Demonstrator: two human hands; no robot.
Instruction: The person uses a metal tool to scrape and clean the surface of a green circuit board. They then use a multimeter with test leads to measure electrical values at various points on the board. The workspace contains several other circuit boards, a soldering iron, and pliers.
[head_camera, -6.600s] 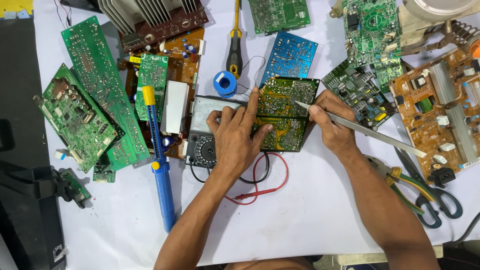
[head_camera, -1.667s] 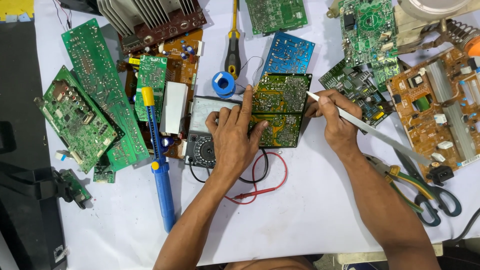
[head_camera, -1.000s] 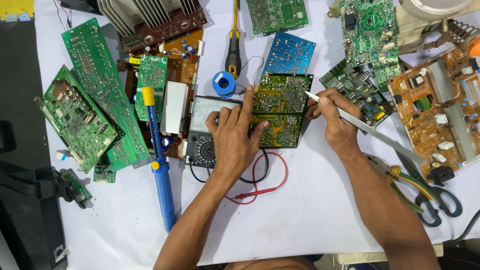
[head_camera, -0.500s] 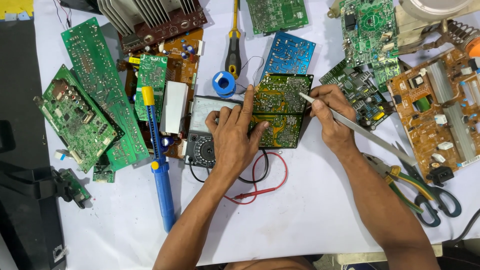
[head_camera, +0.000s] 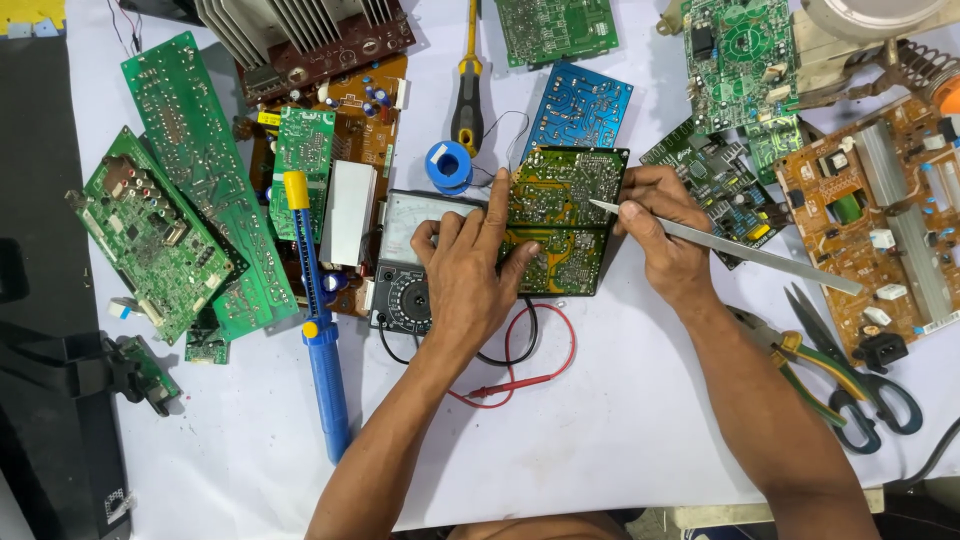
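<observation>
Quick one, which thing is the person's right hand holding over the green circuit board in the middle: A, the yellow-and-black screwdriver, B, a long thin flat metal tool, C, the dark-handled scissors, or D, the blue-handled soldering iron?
B: the right hand grips a long thin flat metal tool, its tip over the green circuit board that the left hand steadies.

- Your left hand (head_camera: 468, 275) hides much of the meter (head_camera: 400, 262) and the green board's (head_camera: 560, 215) left edge.
- The top edge cuts off the heat sink (head_camera: 290, 25).
- Solder joints are too small to tell.
</observation>
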